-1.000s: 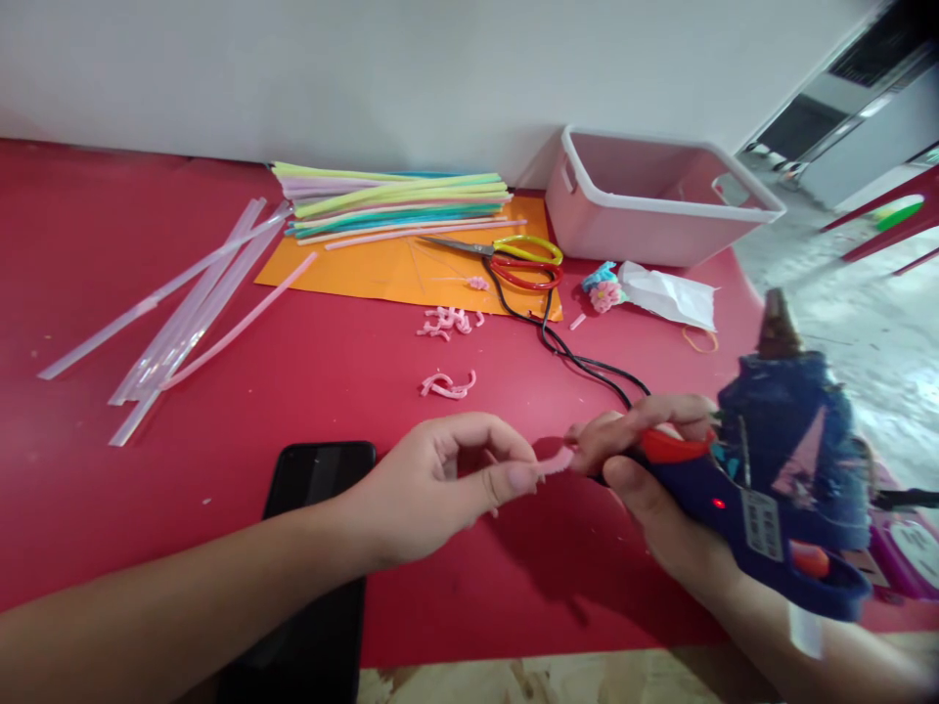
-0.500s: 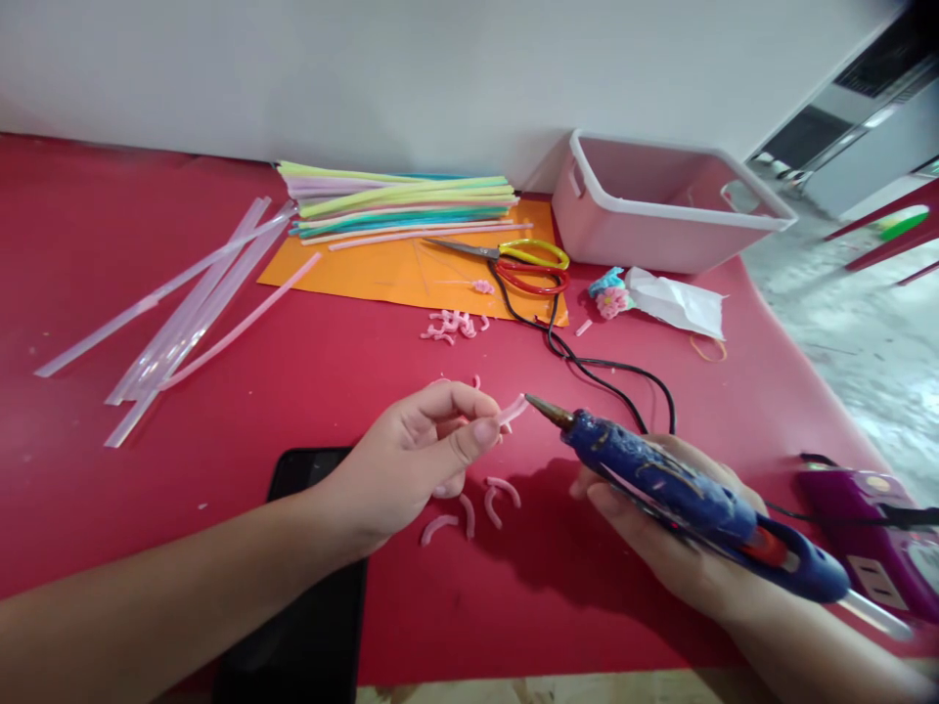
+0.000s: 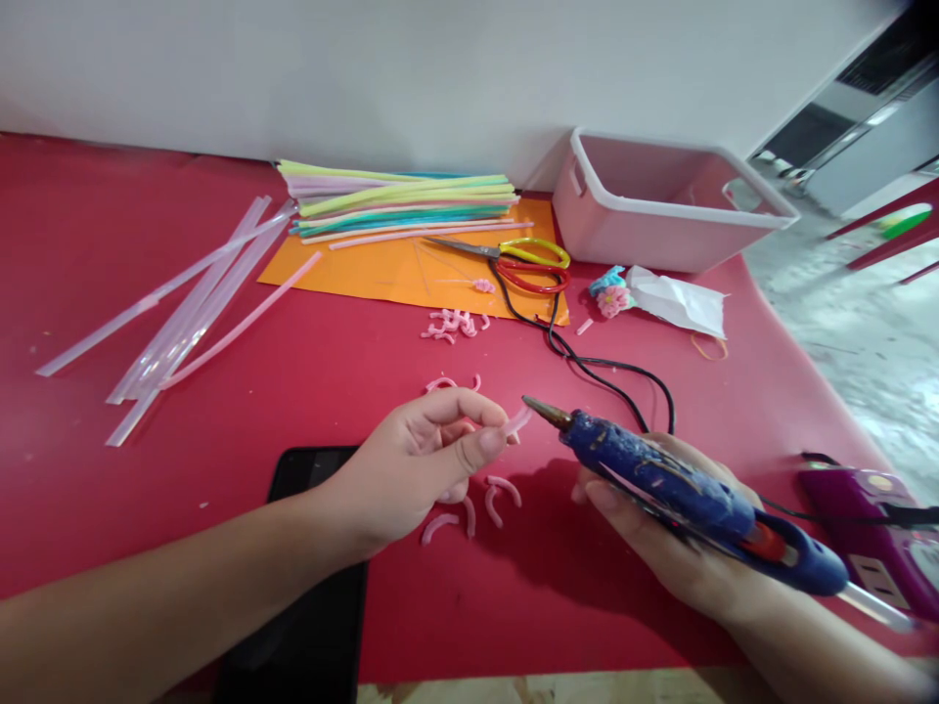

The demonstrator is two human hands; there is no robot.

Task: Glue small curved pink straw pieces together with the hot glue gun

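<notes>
Between the thumb and fingers of my left hand (image 3: 432, 440) is pinched a short piece of pink pipe cleaner (image 3: 517, 421). My right hand (image 3: 682, 548) is wrapped round a blue glue gun (image 3: 660, 479), with a clear glue stick (image 3: 872, 604) poking out of its back end. The gun's metal nozzle is right by the pink piece's free end; whether they touch I cannot tell. Below my left hand lie several curved pink pieces (image 3: 503, 499) on the red table. Farther back is a small heap of pink pieces (image 3: 453, 324).
Pipe cleaners (image 3: 403, 200) in several colours lie on an orange sheet (image 3: 352, 279) beside scissors (image 3: 528, 262). Clear glue sticks (image 3: 198, 313) lie to the left, a black phone (image 3: 300, 606) under my left forearm. At right are a pink bin (image 3: 660, 230), black cord (image 3: 623, 381) and purple power strip (image 3: 858, 518).
My left hand has shifted slightly right and down with the pink piece, so its end now sits a little below the nozzle tip. The glue gun has barely moved.
</notes>
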